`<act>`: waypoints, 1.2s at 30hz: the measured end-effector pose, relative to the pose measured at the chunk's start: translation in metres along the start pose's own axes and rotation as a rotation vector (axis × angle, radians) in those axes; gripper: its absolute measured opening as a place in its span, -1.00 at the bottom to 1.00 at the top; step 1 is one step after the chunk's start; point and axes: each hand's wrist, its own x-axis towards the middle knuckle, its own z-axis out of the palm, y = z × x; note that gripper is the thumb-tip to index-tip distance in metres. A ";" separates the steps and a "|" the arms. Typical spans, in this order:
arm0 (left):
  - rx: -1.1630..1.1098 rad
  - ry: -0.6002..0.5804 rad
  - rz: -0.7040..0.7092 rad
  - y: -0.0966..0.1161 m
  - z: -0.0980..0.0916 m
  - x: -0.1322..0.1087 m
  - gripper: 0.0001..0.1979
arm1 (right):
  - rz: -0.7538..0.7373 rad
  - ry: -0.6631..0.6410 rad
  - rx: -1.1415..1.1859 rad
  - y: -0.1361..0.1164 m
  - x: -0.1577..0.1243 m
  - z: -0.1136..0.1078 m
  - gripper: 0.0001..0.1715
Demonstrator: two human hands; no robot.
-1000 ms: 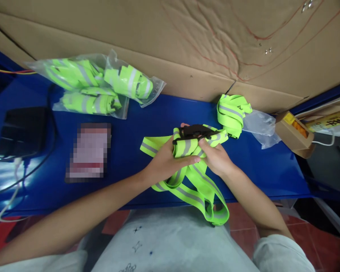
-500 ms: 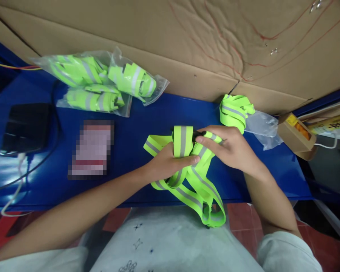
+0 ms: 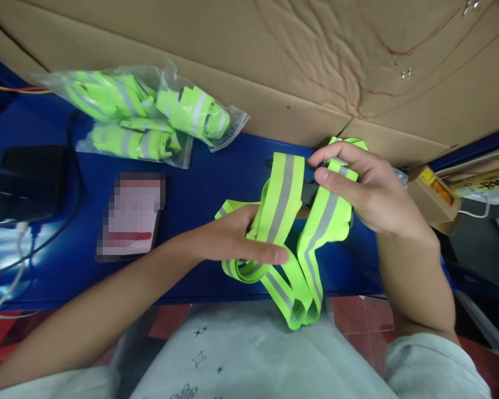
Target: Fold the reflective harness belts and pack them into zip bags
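Observation:
A neon-green reflective strap harness with grey stripes hangs between both hands above the blue table. My left hand grips the lower bundle of straps, fingers curled around them. My right hand is raised and pinches the upper end of one strap between thumb and fingers. Loops of the strap hang down over the table edge toward my lap. A second folded green strap behind my right hand is mostly hidden.
Two clear bags of folded green straps lie at the back left. A black device with cables sits at the far left, a blurred card beside it. A small cardboard box stands at right. Cardboard sheet lines the back.
My right hand has risen up and away, pulling a strap end out of the bundle and stretching the loops. My left hand stayed low, holding the bundle.

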 end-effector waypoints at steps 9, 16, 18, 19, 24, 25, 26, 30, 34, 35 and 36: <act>0.015 0.158 0.147 -0.016 0.024 0.012 -0.73 | -0.116 0.024 -0.010 -0.018 0.005 0.018 -0.77; -0.202 0.177 0.121 -0.015 0.027 0.010 -0.71 | -0.113 0.050 0.020 -0.010 0.009 0.024 -0.75; -0.287 0.093 0.080 -0.014 0.026 0.011 -0.73 | -0.116 0.056 0.008 -0.012 0.007 0.024 -0.73; -0.299 0.056 0.063 -0.014 0.026 0.011 -0.76 | -0.119 0.060 0.008 -0.013 0.006 0.023 -0.72; -0.101 0.041 0.092 -0.013 0.020 0.011 -0.78 | -0.053 0.018 0.125 -0.006 0.007 0.022 -0.71; -0.043 0.041 0.101 -0.012 0.018 0.010 -0.78 | -0.008 -0.006 0.182 -0.001 0.009 0.023 -0.68; 0.012 0.045 0.107 -0.010 0.017 0.009 -0.79 | 0.043 -0.038 0.246 0.005 0.010 0.025 -0.64; 0.169 0.057 0.108 -0.002 0.016 0.000 -0.79 | 0.194 -0.253 0.383 0.021 0.016 0.035 -0.57; 0.248 0.049 0.066 -0.001 0.014 -0.004 -0.77 | -0.016 -0.351 0.150 0.014 0.013 0.032 -0.48; 0.266 0.054 0.062 -0.002 0.013 -0.004 -0.76 | -0.076 -0.370 0.090 0.010 0.011 0.030 -0.48; 0.288 0.044 0.063 -0.002 0.013 -0.003 -0.75 | -0.116 -0.398 0.043 0.006 0.008 0.028 -0.49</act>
